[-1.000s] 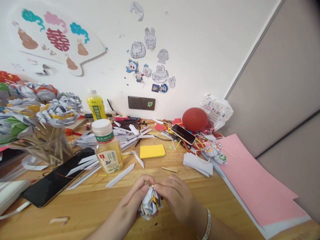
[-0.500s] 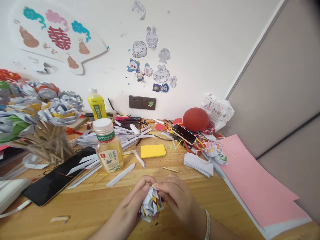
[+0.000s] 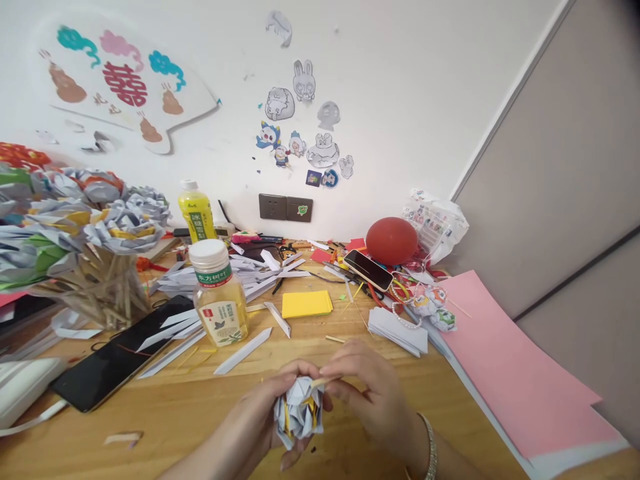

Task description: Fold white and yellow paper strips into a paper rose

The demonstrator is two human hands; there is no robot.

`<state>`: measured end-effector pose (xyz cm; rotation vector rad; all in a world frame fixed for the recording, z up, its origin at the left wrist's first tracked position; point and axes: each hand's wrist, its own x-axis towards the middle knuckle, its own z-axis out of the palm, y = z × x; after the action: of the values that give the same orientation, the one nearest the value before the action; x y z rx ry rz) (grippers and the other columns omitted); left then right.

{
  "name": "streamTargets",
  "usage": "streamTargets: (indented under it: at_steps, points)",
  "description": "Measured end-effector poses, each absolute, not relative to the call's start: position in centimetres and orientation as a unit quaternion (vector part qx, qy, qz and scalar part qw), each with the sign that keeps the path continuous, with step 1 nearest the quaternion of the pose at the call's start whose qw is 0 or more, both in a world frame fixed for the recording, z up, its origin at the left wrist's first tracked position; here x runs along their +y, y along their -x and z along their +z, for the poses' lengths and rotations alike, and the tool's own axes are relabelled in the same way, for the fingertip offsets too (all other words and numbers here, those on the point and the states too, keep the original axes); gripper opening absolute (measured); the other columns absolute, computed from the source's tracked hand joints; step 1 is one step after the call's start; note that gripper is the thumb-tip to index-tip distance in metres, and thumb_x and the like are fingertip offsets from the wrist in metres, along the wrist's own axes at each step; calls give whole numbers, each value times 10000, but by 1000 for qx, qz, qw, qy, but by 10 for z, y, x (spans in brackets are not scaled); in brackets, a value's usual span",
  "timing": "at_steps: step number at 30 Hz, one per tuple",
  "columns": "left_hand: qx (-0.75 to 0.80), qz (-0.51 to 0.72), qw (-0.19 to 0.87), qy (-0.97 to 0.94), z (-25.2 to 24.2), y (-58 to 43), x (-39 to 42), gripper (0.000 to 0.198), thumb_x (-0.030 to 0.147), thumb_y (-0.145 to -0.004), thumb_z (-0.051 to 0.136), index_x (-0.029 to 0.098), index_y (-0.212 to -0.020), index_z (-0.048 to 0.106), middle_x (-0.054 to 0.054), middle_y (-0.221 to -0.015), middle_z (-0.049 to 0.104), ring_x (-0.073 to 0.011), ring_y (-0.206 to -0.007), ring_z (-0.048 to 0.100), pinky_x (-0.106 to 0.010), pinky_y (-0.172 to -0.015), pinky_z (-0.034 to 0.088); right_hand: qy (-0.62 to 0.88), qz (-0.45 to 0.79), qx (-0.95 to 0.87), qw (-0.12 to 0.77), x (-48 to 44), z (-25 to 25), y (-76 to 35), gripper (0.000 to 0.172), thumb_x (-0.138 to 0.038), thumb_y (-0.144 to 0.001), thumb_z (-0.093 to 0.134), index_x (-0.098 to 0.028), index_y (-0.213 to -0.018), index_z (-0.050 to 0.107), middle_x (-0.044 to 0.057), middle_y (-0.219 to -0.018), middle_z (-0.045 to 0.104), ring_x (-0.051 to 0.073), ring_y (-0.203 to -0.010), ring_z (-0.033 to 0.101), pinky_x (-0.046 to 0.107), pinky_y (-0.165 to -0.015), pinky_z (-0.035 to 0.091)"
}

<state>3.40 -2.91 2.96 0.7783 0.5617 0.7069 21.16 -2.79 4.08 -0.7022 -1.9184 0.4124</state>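
Note:
Low over the near part of the table, my left hand [image 3: 267,407] is closed around a paper flower [image 3: 300,412] folded from white and yellow strips. Its thumb lies along the top of the bloom, and some fingers show beneath it. My right hand [image 3: 367,390], with a bracelet at the wrist, pinches a short pale tan strip [image 3: 324,382] between thumb and forefinger. One end of that strip touches the flower's upper right edge. Whether the strip is wood or tape I cannot make out.
Ahead lie a yellow paper stack [image 3: 306,304], a white paper stack [image 3: 399,331] and a tea bottle [image 3: 219,293]. Paper flowers on sticks [image 3: 105,280] stand at left beside a black phone [image 3: 117,357]. Pink sheets [image 3: 515,367] lie right, a red balloon [image 3: 391,241] behind.
My right hand has drawn slightly right and away from the flower, and the pale strip now shows in its pinch. The flower has turned a little in my left hand.

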Motion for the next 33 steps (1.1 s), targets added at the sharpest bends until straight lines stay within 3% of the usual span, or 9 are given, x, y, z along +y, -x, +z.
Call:
streamTargets:
  at_steps: [9,19,33]
  points:
    - [324,295,782,-443,39,-35,-36,294,436,-858,459,172,-843,589,14,-646,529,-109,-533,461,-176,-420,351,252,119,-841,464,-28,43,-209,170,-296,-905,495,-192,-884,627,19,-755,620,122,-708,562,257,-680,446]
    - [371,271,757,-465,34,-30,-36,273,432,-842,475,195,-784,597,22,-656,499,-132,-604,455,-186,-441,342,228,105,-882,399,-29,42,-210,166,-241,-923,446,-157,-919,589,51,-799,622,141,-733,518,264,-673,435]
    - [395,263,741,-476,41,-31,-38,294,461,-829,462,207,-765,597,17,-650,528,-148,-602,485,-206,-454,356,214,64,-871,437,-32,36,-204,101,-164,-892,452,-169,-903,551,39,-729,626,137,-675,532,246,-627,467]
